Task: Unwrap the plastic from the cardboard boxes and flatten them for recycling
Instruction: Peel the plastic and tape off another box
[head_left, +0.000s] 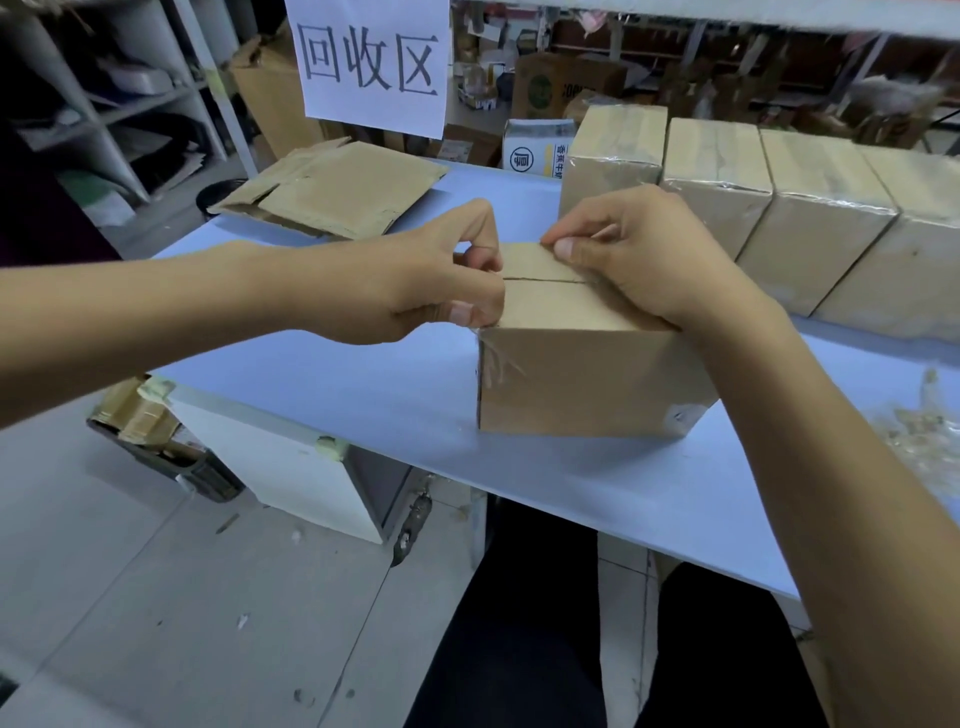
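Table (363, 374) pale blue, bearing flattened cardboard (332, 189) and wrapped boxes (779, 208); shelving behind. Left hand (441, 275) and right hand (639, 260) pinch the box (582, 384) top edges.

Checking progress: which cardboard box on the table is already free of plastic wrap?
The box under both hands, nearest the camera: bare cardboard except shreds at its left edge. The four boxes in the row behind still wear shiny film.

1 unwrapped box (582, 374), 4 wrapped boxes (717, 192) in a row — 1 flattened-cardboard pile (332, 192), 1 paper sign (371, 62).
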